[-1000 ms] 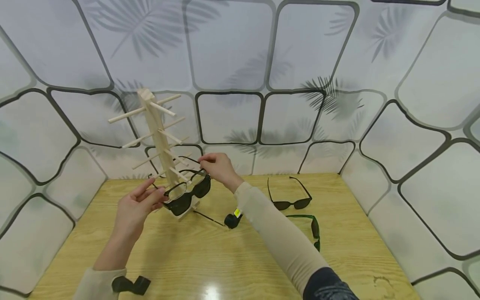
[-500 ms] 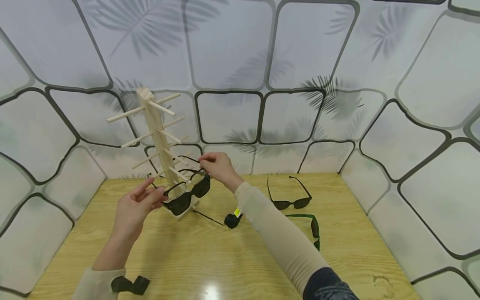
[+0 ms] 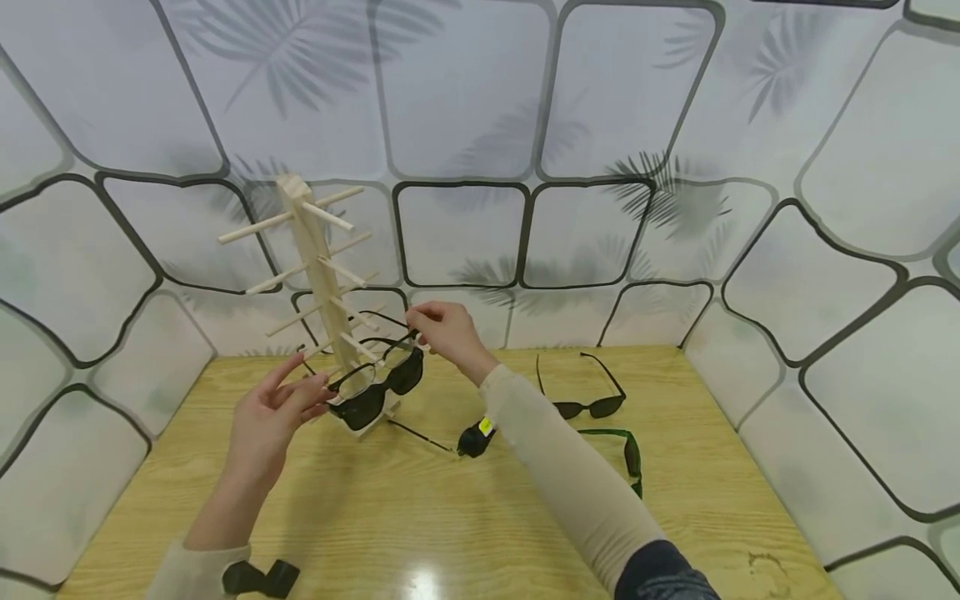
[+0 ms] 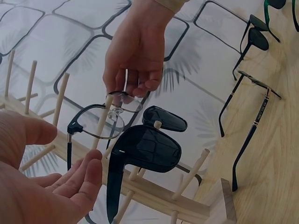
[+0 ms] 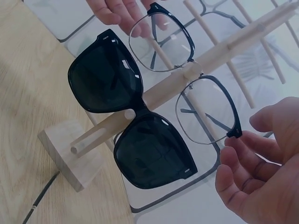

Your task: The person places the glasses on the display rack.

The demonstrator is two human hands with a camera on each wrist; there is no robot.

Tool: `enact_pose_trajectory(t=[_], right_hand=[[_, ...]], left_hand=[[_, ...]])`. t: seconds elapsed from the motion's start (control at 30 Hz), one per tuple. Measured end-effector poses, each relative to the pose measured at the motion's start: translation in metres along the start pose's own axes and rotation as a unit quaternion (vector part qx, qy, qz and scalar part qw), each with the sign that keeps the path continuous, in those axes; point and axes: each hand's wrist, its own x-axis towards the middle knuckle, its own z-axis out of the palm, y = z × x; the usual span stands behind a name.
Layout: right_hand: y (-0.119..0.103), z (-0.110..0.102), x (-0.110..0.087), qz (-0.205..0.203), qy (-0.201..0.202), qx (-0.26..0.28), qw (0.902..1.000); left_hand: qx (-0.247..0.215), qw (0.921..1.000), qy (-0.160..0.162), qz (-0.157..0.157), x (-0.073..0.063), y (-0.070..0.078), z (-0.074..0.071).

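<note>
Clear-lens glasses with black brow bars (image 5: 228,98) sit with their bridge on a peg of the wooden display stand (image 3: 322,283). Black sunglasses (image 5: 105,74) hang on the peg just below them. My left hand (image 3: 262,425) is at the left end of the clear glasses; in the left wrist view its thumb and fingers stand apart on either side of the temple. My right hand (image 3: 452,337) is at the other end. In the right wrist view its fingertips are at the frame's corner, touching or very near, and the thumb is away from it.
On the wooden table (image 3: 420,517), folded-out black sunglasses (image 3: 603,407) and green-framed sunglasses (image 3: 632,454) lie to the right. Dark-lens glasses with a yellow label (image 3: 472,440) lie near the stand, partly behind my right sleeve (image 3: 570,467). Bare pegs stick out higher up.
My right hand has shifted slightly right and up at the end of the clear glasses. The left hand, the stand and the glasses are almost unchanged.
</note>
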Motion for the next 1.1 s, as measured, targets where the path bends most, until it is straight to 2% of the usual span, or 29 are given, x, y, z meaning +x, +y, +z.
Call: enact_pose_trajectory(t=[0.3, 0.6, 0.77, 1.1], right_hand=[[0.011, -0.022, -0.010, 0.002, 0.013, 0.010, 0.9999], [0.027, -0.044, -0.023, 0.019, 0.029, 0.008, 0.9994], [0.034, -0.053, -0.028, 0.025, 0.034, -0.002, 0.9991], [0.057, -0.061, -0.034, 0.030, 0.039, -0.020, 0.9986]], left_hand=[[0.039, 0.9984, 0.040, 0.012, -0.016, -0.007, 0.007], [0.017, 0.9977, 0.066, -0.008, -0.039, -0.027, 0.019], [0.032, 0.9974, 0.064, -0.012, -0.047, -0.043, 0.029], [0.060, 0.9961, 0.055, -0.033, -0.051, -0.064, 0.043]])
